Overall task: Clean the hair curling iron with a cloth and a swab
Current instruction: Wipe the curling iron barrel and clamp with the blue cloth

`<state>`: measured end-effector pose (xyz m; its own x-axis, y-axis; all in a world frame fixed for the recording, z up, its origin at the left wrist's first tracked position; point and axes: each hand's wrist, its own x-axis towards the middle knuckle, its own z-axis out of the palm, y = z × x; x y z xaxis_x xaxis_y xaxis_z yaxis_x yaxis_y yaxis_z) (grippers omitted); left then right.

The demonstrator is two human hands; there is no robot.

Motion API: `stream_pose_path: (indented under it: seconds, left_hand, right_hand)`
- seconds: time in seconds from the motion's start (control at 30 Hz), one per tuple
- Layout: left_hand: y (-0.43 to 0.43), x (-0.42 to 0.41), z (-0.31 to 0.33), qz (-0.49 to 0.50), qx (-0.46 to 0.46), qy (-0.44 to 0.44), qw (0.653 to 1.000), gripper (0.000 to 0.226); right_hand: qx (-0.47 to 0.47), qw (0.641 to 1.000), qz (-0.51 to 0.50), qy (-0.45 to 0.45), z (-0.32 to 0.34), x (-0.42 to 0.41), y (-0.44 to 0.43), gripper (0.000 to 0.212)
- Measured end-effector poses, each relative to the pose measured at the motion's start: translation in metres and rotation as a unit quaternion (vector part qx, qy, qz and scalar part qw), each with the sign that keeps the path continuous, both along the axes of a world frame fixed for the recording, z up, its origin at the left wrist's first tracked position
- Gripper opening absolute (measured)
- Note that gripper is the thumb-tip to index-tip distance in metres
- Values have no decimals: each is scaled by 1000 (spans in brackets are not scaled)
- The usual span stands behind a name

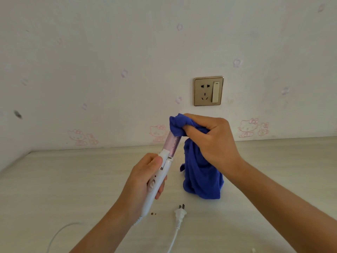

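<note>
The left hand (144, 179) was wrapped tight around the white handle of the curling iron (160, 172), thumb pressed up by the clamp lever, and the iron stood tilted up and away over the middle of the pale table (73, 179). Its lilac barrel pointed toward the far wall. The right hand (209, 137) was closed on a bunched blue cloth (200, 176), pinching a wad of it over the barrel's far tip, and the rest of the cloth hung down to the right of the iron, its lower end reaching the tabletop. The white plug (180, 213) lay unplugged on the near side of the table, its cord (173, 236) trailing toward the near edge. A wall socket (208, 91) sat on the far wall, above the hands.
</note>
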<state>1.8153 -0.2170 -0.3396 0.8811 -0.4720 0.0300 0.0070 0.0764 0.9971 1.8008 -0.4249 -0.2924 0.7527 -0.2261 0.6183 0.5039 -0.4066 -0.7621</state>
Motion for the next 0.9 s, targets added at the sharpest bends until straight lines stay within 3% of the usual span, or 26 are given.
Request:
stream_pose_path:
  seconds: [0.13, 0.27, 0.47, 0.53, 0.73, 0.9]
  left_hand:
    - [-2, 0, -5, 15, -13, 25, 999, 70]
    - [-2, -1, -6, -5, -5, -7, 1000, 75]
    - [-6, -8, -16, -43, -31, -22, 998, 57]
    - [-7, -9, -19, -48, -30, -37, 998, 52]
    - [-6, -6, -24, -38, -27, -47, 998, 49]
    - [-3, 0, -29, -26, -61, -14, 998, 41]
  right_hand:
    - [-88, 987, 112, 73, -15, -3, 18, 34]
    - [-78, 995, 47, 42, -17, 3, 14, 33]
    - [71, 997, -41, -8, -3, 12, -17, 33]
    - [84, 996, -17, 1, -3, 12, -20, 32]
    - [-46, 993, 74, 74, -9, 10, -10, 24]
    - [-57, 979, 143, 130, -15, 5, 2, 14]
